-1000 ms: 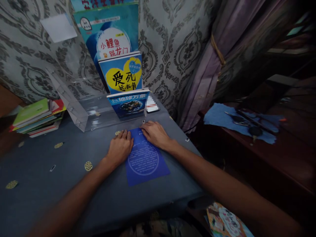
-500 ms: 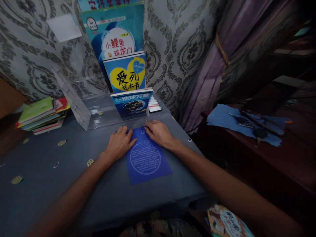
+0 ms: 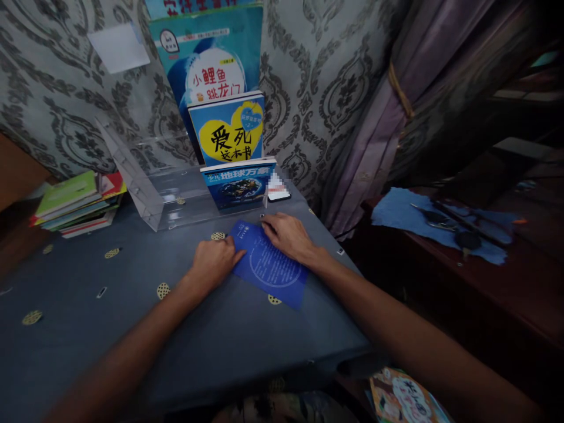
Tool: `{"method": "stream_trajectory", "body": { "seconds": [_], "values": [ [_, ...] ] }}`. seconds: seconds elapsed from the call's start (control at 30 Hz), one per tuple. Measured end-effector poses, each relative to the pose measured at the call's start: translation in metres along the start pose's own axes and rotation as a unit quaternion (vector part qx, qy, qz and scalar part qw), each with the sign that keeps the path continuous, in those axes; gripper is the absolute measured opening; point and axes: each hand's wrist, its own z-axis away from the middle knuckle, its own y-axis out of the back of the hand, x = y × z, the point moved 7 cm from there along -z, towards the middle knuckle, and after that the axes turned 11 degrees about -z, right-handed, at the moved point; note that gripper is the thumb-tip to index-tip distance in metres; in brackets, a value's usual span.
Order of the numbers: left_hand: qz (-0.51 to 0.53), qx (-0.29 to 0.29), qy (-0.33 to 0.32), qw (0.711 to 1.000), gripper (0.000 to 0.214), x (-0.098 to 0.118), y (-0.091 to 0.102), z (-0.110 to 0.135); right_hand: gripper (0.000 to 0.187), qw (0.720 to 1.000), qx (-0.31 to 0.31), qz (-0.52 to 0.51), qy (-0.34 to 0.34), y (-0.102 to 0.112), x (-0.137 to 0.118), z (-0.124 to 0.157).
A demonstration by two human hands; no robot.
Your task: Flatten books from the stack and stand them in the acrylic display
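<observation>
A blue printed sheet (image 3: 278,265) with white text inside a circle lies slanted on the tablecloth. My left hand (image 3: 215,258) is at its left edge, fingers curled and thumb against the sheet; the fingertips are hidden. My right hand (image 3: 288,235) rests over the upper right edge, thumb on the sheet and apart from the loosely bent fingers. Just beyond stands a book with a globe on its cover (image 3: 240,191), in the front tier of a clear stepped book stand (image 3: 132,170). Behind it are a blue book with a yellow heart (image 3: 205,132) and a teal book (image 3: 242,41).
On the left is a stack of thin books (image 3: 74,202). A phone (image 3: 279,191), partly blurred out, lies right of the stand. A brown side table (image 3: 440,270) bears a blue cloth (image 3: 396,214) with tools on it. Another book (image 3: 409,396) shows below the table's front edge.
The sheet has turned, its near end swinging right and upward. My left hand's fingers have curled in at its edge. My right hand has hardly moved.
</observation>
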Motion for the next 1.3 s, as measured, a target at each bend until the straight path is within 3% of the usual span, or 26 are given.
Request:
{"method": "stream_trajectory", "body": {
  "seconds": [0.2, 0.33, 0.43, 0.6, 0.9, 1.03, 1.3],
  "values": [
    [0.038, 0.024, -0.003, 0.999, 0.056, 0.004, 0.003, 0.009, 0.025, 0.999, -0.031, 0.004, 0.03, -0.008, -0.007, 0.002],
    [0.047, 0.072, -0.014, 0.996, 0.047, 0.002, 0.0, -0.002, 0.025, 0.997, -0.041, 0.013, 0.059, -0.017, -0.018, 0.005],
    [0.063, 0.129, -0.067, 0.987, 0.053, 0.001, -0.01, -0.018, 0.028, 0.997, -0.04, 0.006, 0.066, -0.023, -0.025, 0.008],
    [0.095, 0.106, -0.148, 0.979, 0.065, 0.002, -0.034, -0.034, 0.031, 0.997, -0.04, -0.033, 0.06, -0.025, -0.028, 0.01],
    [-0.043, 0.076, -0.055, 0.995, 0.066, 0.022, -0.005, -0.012, 0.034, 0.99, -0.063, -0.061, 0.112, -0.028, -0.041, 0.015],
    [-0.068, 0.06, -0.024, 0.996, 0.062, 0.029, -0.002, -0.004, 0.032, 0.985, -0.055, -0.095, 0.133, -0.031, -0.045, 0.018],
    [-0.059, 0.066, -0.018, 0.996, 0.071, 0.028, -0.003, -0.002, 0.036, 0.99, 0.004, -0.098, 0.1, -0.028, -0.012, 0.025]
  ]
}}
